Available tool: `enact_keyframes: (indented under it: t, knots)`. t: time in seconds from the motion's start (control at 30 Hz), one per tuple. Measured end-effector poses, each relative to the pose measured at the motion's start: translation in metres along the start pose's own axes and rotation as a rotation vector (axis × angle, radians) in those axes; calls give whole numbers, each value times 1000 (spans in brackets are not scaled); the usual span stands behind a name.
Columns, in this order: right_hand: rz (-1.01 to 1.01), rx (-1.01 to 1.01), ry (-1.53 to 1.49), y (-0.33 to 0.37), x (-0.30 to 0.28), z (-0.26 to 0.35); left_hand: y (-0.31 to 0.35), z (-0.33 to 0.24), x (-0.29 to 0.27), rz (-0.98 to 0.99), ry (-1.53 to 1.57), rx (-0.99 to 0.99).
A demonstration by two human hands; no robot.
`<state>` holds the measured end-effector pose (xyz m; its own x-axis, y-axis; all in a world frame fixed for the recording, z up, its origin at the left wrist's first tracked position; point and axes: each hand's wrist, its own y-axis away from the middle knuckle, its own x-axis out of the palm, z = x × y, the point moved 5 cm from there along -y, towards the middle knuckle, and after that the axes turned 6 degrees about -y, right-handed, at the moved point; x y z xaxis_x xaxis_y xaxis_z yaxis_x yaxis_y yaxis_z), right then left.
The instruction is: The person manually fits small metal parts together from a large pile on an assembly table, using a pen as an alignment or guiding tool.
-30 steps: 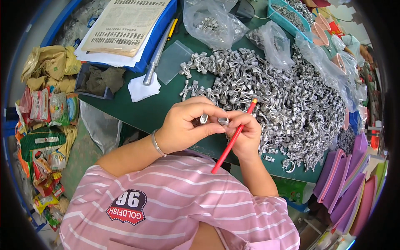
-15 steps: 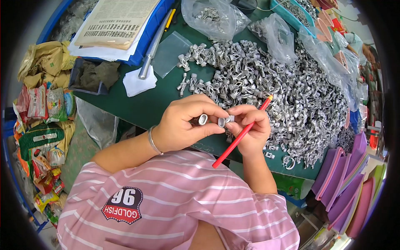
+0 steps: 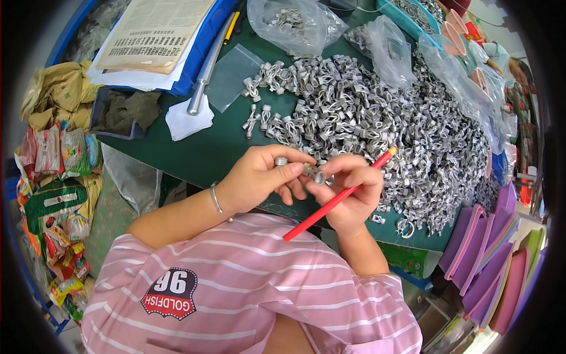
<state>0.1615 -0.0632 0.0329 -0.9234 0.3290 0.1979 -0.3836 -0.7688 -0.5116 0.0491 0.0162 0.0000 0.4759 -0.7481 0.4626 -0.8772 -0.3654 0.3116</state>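
In front of my chest both my hands come together over the near edge of the green table. Between the fingertips of my left hand (image 3: 259, 177) and right hand (image 3: 354, 192) is a small silver ring-like metal piece (image 3: 319, 177). A second such piece (image 3: 281, 161), with a ribbed end, is tucked in the fingers of my left hand. My right hand also grips a slim red pencil (image 3: 321, 218), slanting with its yellow end up and to the right. Beyond my hands a large heap of similar metal pieces (image 3: 365, 118) spreads over the table.
A tapered metal rod (image 3: 206, 74) lies on white paper (image 3: 190, 118) beside a blue tray (image 3: 203, 56) with printed sheets. Clear plastic bags (image 3: 389, 53) rest around the heap. Purple bins (image 3: 477, 248) stand at the right, a small box with dark cloth (image 3: 127, 110) at the left.
The metal piece has turned between my fingertips, and my left fingers have shifted, bringing the second piece's ribbed end up. The red pencil has tilted slightly with my right hand.
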Motion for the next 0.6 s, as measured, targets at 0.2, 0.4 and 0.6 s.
enact_keyframes:
  t: [0.2,0.4,0.6]
  knots:
    - [-68,-93,308,-22,-35,20,14,-21,24,134,485,-161]
    - [117,0,1087,-54,-33,6,51,-110,151,965,734,192]
    - [206,-63,1284,-51,-26,0,61,-111,186,1109,662,-36]
